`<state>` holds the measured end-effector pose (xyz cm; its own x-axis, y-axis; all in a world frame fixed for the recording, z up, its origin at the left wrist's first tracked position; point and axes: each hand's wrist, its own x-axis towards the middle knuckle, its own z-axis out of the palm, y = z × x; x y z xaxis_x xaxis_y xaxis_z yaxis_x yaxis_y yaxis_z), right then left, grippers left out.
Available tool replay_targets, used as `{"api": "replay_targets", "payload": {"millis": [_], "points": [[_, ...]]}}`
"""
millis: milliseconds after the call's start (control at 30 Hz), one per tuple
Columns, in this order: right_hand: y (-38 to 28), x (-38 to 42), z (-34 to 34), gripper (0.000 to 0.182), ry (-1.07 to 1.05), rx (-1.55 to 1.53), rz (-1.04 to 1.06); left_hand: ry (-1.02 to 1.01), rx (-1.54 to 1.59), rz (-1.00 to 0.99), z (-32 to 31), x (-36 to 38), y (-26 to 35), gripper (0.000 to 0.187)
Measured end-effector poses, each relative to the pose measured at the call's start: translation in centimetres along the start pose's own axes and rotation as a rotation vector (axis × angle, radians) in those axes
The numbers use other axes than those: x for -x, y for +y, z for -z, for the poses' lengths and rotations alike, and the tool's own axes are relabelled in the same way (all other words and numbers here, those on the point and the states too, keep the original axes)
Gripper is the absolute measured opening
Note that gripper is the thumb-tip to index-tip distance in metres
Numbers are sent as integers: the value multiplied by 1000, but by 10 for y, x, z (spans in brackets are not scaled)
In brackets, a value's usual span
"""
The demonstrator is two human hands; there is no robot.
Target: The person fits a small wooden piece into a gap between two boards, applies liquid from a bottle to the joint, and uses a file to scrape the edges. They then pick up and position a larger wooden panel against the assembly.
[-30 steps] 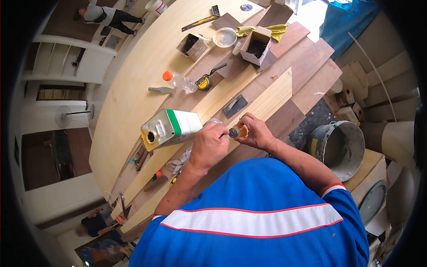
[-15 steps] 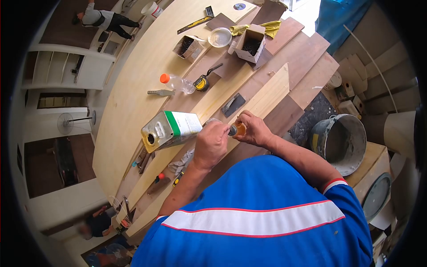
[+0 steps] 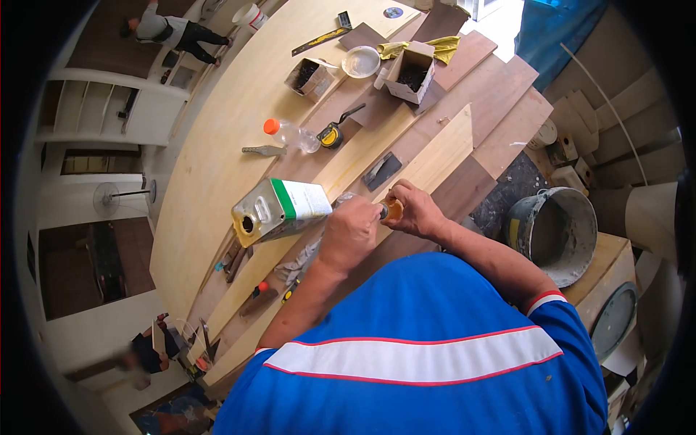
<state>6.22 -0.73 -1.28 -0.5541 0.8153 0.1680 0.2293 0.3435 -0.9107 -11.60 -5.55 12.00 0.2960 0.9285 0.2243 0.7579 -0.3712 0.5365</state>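
Small amber cylindrical container [image 3: 394, 210]: pinched in right hand [image 3: 418, 209], apparently steadied for left hand [image 3: 351, 230], fingers bunched beside its dark end; left grip's contents hidden.

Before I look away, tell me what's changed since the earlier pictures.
The left hand has edged slightly toward the right hand and the amber object. A pale flat piece now shows by the distant co-worker. The right hand still holds the amber object; the metal can and tape measure stay put.
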Motion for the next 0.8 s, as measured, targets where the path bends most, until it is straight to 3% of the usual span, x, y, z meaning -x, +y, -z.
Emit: {"api": "replay_targets", "payload": {"millis": [167, 367, 467, 667, 800], "points": [[-1, 1, -2, 47, 12, 20, -27, 7, 58, 116, 5, 4, 3, 10], [1, 1, -5, 47, 29, 21, -33, -145, -272, -48, 5, 6, 2, 6], [0, 0, -7, 46, 25, 20, -44, -88, -300, -128, 10, 2, 4, 8], [0, 3, -5, 44, 32, 18, -10, 356, 19, 17, 73, -17, 46, 4], [-2, 3, -5, 45, 21, 42, -49, 467, 14, 11, 75, -35, 40, 6]]}}
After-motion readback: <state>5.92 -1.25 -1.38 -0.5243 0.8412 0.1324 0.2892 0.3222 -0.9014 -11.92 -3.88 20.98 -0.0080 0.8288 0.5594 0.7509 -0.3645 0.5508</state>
